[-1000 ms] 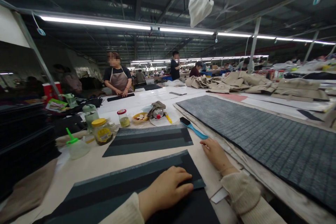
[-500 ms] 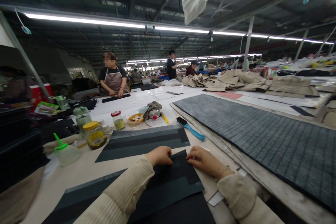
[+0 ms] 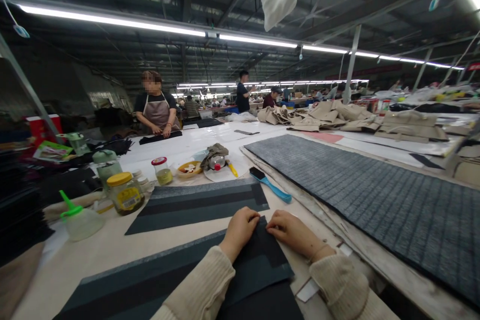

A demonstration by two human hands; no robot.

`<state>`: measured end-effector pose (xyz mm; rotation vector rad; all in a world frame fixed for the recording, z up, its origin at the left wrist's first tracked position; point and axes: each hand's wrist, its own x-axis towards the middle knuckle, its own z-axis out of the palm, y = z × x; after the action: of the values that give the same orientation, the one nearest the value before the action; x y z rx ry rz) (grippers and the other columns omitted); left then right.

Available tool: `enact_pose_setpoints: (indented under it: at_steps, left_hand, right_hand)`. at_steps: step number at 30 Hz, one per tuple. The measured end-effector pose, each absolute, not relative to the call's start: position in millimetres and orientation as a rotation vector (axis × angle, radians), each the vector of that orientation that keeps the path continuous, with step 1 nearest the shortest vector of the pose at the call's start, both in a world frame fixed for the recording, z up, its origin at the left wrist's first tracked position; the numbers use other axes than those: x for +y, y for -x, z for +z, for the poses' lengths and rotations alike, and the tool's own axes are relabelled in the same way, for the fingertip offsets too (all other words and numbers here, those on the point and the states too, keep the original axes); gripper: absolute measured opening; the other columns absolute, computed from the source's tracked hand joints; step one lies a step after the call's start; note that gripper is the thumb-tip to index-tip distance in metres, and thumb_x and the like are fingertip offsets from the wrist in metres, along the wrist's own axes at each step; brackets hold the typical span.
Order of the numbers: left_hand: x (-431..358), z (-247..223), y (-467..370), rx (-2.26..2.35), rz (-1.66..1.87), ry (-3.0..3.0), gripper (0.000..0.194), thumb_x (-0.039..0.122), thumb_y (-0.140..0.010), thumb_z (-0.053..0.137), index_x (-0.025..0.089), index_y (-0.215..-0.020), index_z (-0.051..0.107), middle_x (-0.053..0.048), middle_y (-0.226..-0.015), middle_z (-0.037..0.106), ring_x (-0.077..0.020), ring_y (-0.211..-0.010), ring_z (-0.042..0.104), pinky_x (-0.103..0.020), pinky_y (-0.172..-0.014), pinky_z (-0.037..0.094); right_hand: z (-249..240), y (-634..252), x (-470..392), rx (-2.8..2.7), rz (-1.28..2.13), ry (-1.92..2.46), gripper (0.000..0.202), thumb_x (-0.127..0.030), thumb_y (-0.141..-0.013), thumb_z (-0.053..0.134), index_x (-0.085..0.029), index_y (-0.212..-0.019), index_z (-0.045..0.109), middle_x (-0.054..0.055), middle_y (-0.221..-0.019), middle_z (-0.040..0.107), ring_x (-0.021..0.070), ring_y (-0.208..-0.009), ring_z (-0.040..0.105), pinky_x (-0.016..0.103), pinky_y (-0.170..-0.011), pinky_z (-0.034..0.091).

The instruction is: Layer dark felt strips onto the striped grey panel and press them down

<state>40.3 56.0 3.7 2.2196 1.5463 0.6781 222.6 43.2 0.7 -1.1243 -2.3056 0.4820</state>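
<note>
A dark fabric panel (image 3: pixel 258 272) with a blacker strip along its edge lies in front of me, partly under my left forearm. My left hand (image 3: pixel 242 227) pinches its far edge near the corner. Close by on the right, my right hand (image 3: pixel 288 230) has thumb and fingers closed at the side edge of that corner. Beneath is a black piece (image 3: pixel 268 305). Another dark panel (image 3: pixel 135 280) stretches to the left, and a third panel (image 3: pixel 198 205) with a black strip lies flat beyond my hands.
A blue-handled brush (image 3: pixel 275 191) lies beyond my right hand. To the left stand a yellow-lidded jar (image 3: pixel 125 195), a red-lidded jar (image 3: pixel 163 172) and a green-nozzled bottle (image 3: pixel 80 222). A grey quilted pad (image 3: pixel 360 205) covers the right side. A person in an apron (image 3: pixel 159 112) works across the table.
My left hand has shifted right along the panel's far edge, nearer the corner and my right hand. My right hand stays at about the same place. The view has turned slightly.
</note>
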Motion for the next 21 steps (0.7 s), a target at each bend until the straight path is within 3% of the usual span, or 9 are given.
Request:
enact_pose_setpoints:
  at_steps: [6, 15, 17, 21]
  left_hand:
    - [49.8, -0.7, -38.0, 1.442, 0.748, -2.369, 0.023, 0.015, -0.082, 0.048, 0.02, -0.09, 0.069, -0.004, -0.089, 0.063, -0.0169, -0.088, 0.055, -0.025, -0.08, 0.043]
    - [41.5, 6.6, -40.4, 1.411, 0.479, -2.688, 0.026, 0.014, -0.087, 0.043, 0.022, -0.097, 0.065, -0.003, -0.093, 0.061, -0.0176, -0.088, 0.05, -0.026, -0.075, 0.042]
    - [41.5, 6.8, -40.8, 1.414, 0.438, -2.732, 0.026, 0.014, -0.087, 0.042, 0.022, -0.097, 0.064, -0.004, -0.092, 0.06, -0.0178, -0.088, 0.05, -0.026, -0.075, 0.042]
    - [39.9, 8.0, -41.7, 1.425, 0.378, -2.801, 0.023, 0.013, -0.087, 0.042, 0.019, -0.093, 0.064, -0.004, -0.091, 0.059, -0.0183, -0.086, 0.049, -0.027, -0.074, 0.043]
  right_hand:
    - [4.4, -221.9, 40.6, -2.29, 0.486, 1.13, 0.014, -0.018, -0.079, 0.053, -0.02, -0.076, 0.066, 0.001, -0.079, 0.06, 0.0143, -0.081, 0.055, 0.025, -0.075, 0.041]
    - [-1.4, -223.9, 43.1, -2.251, 0.5, 1.149, 0.011, -0.019, -0.078, 0.053, -0.02, -0.078, 0.064, 0.001, -0.079, 0.059, 0.0154, -0.079, 0.055, 0.028, -0.074, 0.042]
    - [-3.4, -223.5, 44.6, -2.195, 0.492, 1.18, 0.013, -0.019, -0.076, 0.053, -0.019, -0.085, 0.062, 0.003, -0.083, 0.059, 0.0164, -0.081, 0.055, 0.03, -0.075, 0.043]
    - [-10.0, -216.1, 47.9, -2.063, 0.484, 1.141, 0.038, -0.015, -0.073, 0.049, -0.019, -0.111, 0.052, 0.006, -0.101, 0.059, 0.0177, -0.095, 0.054, 0.034, -0.087, 0.042]
